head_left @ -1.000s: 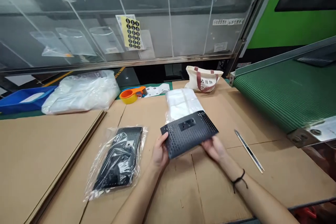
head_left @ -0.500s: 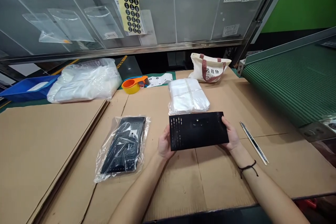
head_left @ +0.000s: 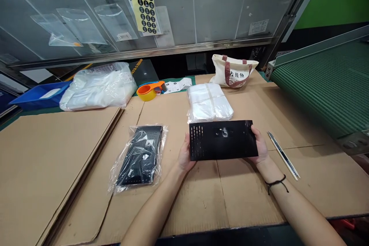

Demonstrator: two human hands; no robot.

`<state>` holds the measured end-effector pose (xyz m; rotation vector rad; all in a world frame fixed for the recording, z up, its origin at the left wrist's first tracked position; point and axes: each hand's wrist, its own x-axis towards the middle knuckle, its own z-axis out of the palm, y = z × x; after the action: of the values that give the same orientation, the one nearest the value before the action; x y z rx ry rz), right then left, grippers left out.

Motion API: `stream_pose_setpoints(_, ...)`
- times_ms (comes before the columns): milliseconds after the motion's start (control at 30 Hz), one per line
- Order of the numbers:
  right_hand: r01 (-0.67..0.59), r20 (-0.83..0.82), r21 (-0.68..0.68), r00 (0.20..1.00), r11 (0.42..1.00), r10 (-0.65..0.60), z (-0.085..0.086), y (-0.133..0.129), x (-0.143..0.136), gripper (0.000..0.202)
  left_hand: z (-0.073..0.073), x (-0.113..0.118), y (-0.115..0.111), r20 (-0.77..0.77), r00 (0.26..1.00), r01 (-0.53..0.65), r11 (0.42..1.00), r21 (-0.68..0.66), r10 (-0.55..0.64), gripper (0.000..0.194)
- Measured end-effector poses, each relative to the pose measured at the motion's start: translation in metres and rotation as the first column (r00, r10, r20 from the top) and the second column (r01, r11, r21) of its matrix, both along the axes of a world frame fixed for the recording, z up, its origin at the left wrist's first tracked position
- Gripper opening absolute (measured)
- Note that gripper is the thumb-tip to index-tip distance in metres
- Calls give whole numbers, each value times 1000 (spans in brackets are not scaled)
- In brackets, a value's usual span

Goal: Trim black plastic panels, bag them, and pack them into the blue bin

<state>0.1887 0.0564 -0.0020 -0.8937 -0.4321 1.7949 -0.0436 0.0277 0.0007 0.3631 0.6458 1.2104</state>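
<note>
A flat black panel [head_left: 223,142] with rows of small slots at its left end is held up over the cardboard. My left hand [head_left: 186,154] grips its left edge, and my right hand [head_left: 259,146] grips its right edge; the fingers behind it are hidden. To the left, a clear plastic bag [head_left: 140,155] with similar black pieces inside lies on the cardboard. Just behind the panel sits a tied stack of clear bags [head_left: 210,102]. Right of my right hand lie thin pen-like tools [head_left: 284,155].
Cardboard sheets [head_left: 57,161] are stacked at the left. Along the back are a blue tray [head_left: 40,96], a large plastic bundle [head_left: 99,86], a tape dispenser [head_left: 148,90] and a cloth bag [head_left: 234,71]. A green conveyor [head_left: 325,84] borders the right.
The panel has tilted slightly in both hands, and the glare on it has shifted. The whole view has moved a little; both hands keep their hold.
</note>
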Motion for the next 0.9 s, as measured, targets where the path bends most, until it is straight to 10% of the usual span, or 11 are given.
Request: stream_pose_setpoints(900,50,-71,80,997,996,-44,-6,2,0,30,-3,4,1,-165,985,-53,998,-15,50,59)
